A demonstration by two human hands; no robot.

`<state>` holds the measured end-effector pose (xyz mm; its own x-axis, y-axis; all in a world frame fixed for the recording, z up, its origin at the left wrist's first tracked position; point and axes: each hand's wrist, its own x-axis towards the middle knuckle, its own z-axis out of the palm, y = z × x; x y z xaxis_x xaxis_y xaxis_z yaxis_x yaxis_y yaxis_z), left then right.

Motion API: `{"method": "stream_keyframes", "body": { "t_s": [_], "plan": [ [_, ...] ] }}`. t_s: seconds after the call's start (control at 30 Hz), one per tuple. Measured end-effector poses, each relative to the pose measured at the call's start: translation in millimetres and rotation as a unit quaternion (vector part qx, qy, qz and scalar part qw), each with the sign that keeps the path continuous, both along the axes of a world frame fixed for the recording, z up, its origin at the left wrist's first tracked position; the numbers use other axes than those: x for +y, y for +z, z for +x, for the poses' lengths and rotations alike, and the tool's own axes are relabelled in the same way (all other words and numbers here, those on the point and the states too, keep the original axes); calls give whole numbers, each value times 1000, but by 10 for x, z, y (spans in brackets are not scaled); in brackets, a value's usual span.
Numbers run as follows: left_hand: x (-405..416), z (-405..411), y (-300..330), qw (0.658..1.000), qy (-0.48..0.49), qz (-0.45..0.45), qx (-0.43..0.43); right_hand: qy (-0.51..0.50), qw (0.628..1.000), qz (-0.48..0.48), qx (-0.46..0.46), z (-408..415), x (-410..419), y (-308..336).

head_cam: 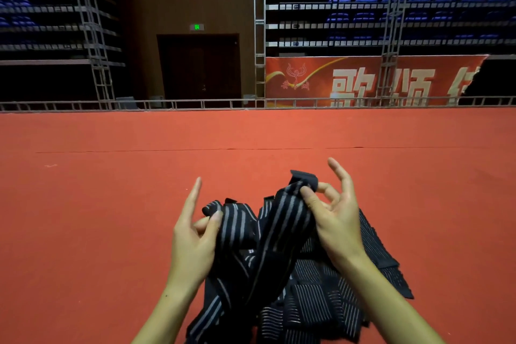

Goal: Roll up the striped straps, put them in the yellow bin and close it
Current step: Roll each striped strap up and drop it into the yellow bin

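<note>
Over red carpet [111, 204] — left hand [192, 234], right hand [332, 212] each pinching striped strap [279, 220]; pile [321, 288] beneath.

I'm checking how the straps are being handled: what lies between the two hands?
In the head view, a striped strap spans between the left hand and the right hand, each pinching it, above the strap pile.

Open red carpet [111, 204] all round; strap pile [321, 288] heaped under the wrists
</note>
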<state>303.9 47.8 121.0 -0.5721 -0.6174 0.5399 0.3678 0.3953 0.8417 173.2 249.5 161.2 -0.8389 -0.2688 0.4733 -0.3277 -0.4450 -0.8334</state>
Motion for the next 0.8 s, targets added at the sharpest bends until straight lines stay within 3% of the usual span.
{"method": "stream_keyframes", "body": {
  "t_s": [0.3, 0.47, 0.67, 0.8],
  "plan": [
    [393, -5, 25, 986, -165, 20, -22, -55, 995, -32, -81, -160, -339, 83],
    [408, -30, 51, 987, -129, 90, -19, -89, 990, 8, -113, -298, -281, -18],
    [345, -136, 72, 990, -87, 110, -16, 56, 986, 110, -108, 91, -134, -551],
    [410, -177, 75, 992, -97, 80, -20, 72, 988, 122, -61, 194, -186, -760]
  ]
}}
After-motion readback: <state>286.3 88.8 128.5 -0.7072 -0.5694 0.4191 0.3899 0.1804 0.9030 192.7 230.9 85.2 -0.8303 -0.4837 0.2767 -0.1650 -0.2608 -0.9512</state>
